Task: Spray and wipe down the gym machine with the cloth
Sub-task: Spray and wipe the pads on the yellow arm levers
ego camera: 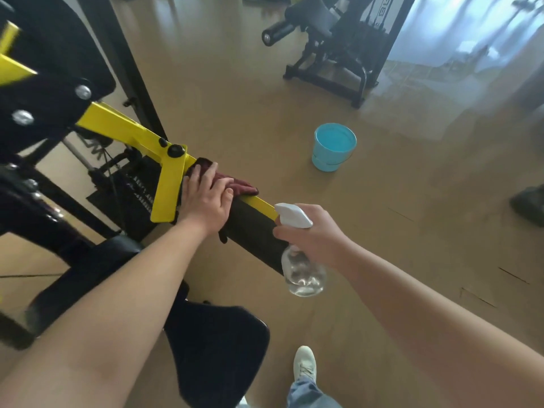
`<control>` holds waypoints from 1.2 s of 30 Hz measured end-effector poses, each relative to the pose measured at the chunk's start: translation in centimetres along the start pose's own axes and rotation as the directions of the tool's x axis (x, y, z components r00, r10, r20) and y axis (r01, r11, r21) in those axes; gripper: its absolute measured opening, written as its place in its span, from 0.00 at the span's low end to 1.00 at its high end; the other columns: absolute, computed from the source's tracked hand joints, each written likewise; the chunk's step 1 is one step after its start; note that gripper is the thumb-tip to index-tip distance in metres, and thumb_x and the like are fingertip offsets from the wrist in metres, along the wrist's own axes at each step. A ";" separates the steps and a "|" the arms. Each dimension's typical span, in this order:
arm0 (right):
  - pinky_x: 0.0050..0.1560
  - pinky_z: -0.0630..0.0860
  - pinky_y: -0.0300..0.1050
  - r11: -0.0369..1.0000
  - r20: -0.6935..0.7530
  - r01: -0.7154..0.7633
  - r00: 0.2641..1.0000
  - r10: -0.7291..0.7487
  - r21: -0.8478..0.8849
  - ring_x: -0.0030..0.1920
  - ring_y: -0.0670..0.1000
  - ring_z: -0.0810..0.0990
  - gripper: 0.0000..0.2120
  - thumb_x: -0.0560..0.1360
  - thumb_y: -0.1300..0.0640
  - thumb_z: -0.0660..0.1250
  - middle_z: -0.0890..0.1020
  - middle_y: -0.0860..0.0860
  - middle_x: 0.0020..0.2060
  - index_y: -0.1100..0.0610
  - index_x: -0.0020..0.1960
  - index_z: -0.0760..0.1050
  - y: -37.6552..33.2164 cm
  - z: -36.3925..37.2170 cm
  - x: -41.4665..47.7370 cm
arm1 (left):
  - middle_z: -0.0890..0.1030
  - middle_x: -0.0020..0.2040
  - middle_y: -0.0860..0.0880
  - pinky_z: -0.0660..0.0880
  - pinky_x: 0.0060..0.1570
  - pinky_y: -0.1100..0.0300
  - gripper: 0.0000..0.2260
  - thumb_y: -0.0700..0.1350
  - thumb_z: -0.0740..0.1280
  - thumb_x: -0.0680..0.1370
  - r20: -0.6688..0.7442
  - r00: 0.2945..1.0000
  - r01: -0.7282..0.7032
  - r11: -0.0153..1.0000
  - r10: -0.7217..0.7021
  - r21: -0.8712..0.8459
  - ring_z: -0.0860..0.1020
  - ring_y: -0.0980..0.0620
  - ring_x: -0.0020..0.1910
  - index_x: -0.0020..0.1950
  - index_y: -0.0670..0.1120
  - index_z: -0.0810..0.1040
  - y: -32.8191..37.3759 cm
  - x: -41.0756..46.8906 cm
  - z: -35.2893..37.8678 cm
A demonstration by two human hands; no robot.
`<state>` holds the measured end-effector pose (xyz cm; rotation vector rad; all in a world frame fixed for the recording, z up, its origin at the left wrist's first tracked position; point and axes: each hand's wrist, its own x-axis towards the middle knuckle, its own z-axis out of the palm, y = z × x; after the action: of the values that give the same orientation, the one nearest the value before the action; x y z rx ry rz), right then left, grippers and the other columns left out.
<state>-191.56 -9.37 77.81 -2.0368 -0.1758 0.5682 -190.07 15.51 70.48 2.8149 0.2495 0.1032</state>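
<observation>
- Your left hand (206,198) lies on the dark red cloth (235,184) and presses it onto the yellow bar (123,122) of the gym machine. The fingers lie fairly straight over the cloth and point to the far left.
- Your right hand (316,235) is wrapped round the neck of the clear spray bottle (303,272). Its white nozzle points left, toward the bar, and the bottle looks nearly empty.
- The bar's long axis is what the coming move turns on. It runs slantwise from the far left, at the bolted black plate, down to the near right, where it carries the black pad (253,231).
- The cloth sits about midway along that line, just where bare yellow metal meets the pad. A yellow brace drops from the bar just left of your left hand.
- Your left hand is the one on the work. Your right hand hangs at the near-right end of the pad, beside the bar, not on it.
- My judgement: wipe along the slant, not across it. Pull toward yourself to cover the pad, or push far left, where the brace may stop the stroke.
- If you spray first, the nozzle already faces the pad's end, so little turning seems needed.
- A blue bucket (334,147) stands on the floor, far right of the bar and well apart from both hands.
</observation>
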 end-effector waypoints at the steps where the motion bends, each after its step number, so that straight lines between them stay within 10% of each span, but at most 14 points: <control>1: 0.28 0.72 0.38 1.000 0.015 0.009 1.000 -0.009 -0.004 0.31 0.47 0.76 0.07 0.73 0.55 0.77 0.78 0.50 0.36 0.56 0.46 0.80 -0.5 0.5 0.3 | 0.51 0.85 0.49 0.39 0.80 0.43 0.19 0.54 0.51 0.87 0.004 1.000 0.029 0.999 -0.029 -0.014 0.44 0.42 0.83 0.76 0.55 0.70 -0.5 0.4 -0.2; 8: 0.33 0.77 0.40 0.999 0.037 0.032 0.999 -0.030 -0.037 0.36 0.48 0.79 0.09 0.73 0.53 0.77 0.81 0.52 0.41 0.55 0.49 0.81 -2.5 2.3 2.4 | 0.43 0.85 0.44 0.40 0.81 0.40 0.24 0.54 0.51 0.87 -0.029 0.976 0.211 0.969 -0.217 -0.127 0.41 0.34 0.82 0.82 0.49 0.63 -1.7 1.5 0.8; 12: 0.34 0.78 0.41 0.999 0.055 0.030 0.998 -0.032 0.044 0.37 0.50 0.79 0.07 0.73 0.56 0.76 0.81 0.54 0.38 0.56 0.49 0.82 -2.9 2.4 3.2 | 0.44 0.85 0.41 0.44 0.78 0.32 0.31 0.57 0.48 0.83 -0.067 0.997 0.025 0.964 -0.044 -0.266 0.40 0.30 0.81 0.82 0.43 0.60 2.1 -4.1 3.9; 18: 0.37 0.81 0.43 0.998 0.086 0.053 0.995 -0.056 0.033 0.38 0.46 0.82 0.07 0.72 0.56 0.76 0.83 0.47 0.36 0.43 0.42 0.84 -3.7 2.9 4.3 | 0.18 0.74 0.58 0.39 0.79 0.46 0.30 0.59 0.48 0.85 -0.032 0.995 0.055 0.782 -0.096 -0.621 0.26 0.46 0.78 0.83 0.52 0.38 5.5 -8.2 6.2; 23: 0.34 0.79 0.38 0.999 0.105 0.023 0.994 -0.025 0.026 0.40 0.50 0.80 0.06 0.73 0.55 0.76 0.82 0.53 0.41 0.55 0.48 0.82 -4.1 3.2 5.3 | 0.34 0.83 0.39 0.42 0.81 0.42 0.32 0.54 0.53 0.85 0.047 0.829 0.408 0.547 -0.557 -0.731 0.38 0.36 0.82 0.85 0.43 0.46 5.3 -1.9 4.3; 28: 0.36 0.79 0.39 0.999 0.104 -0.029 0.994 0.028 0.013 0.40 0.46 0.81 0.07 0.74 0.54 0.77 0.84 0.52 0.44 0.52 0.50 0.82 -4.1 3.8 6.0 | 0.47 0.82 0.36 0.59 0.78 0.45 0.34 0.52 0.56 0.87 0.146 0.726 0.453 0.308 -0.673 -0.837 0.55 0.35 0.80 0.84 0.47 0.39 1.1 1.4 2.7; 36: 0.36 0.81 0.38 0.999 0.123 -0.039 0.992 0.036 0.017 0.42 0.48 0.81 0.07 0.75 0.53 0.77 0.83 0.51 0.46 0.48 0.49 0.80 -4.1 4.1 5.4 | 0.53 0.84 0.43 0.57 0.80 0.42 0.30 0.55 0.52 0.87 0.122 0.811 0.398 0.388 -0.572 -0.831 0.58 0.39 0.81 0.85 0.53 0.41 -4.2 2.8 1.2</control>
<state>-188.27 -2.16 77.87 -1.9905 -0.2048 0.7171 -187.86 19.63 68.13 1.6553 0.8315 0.2695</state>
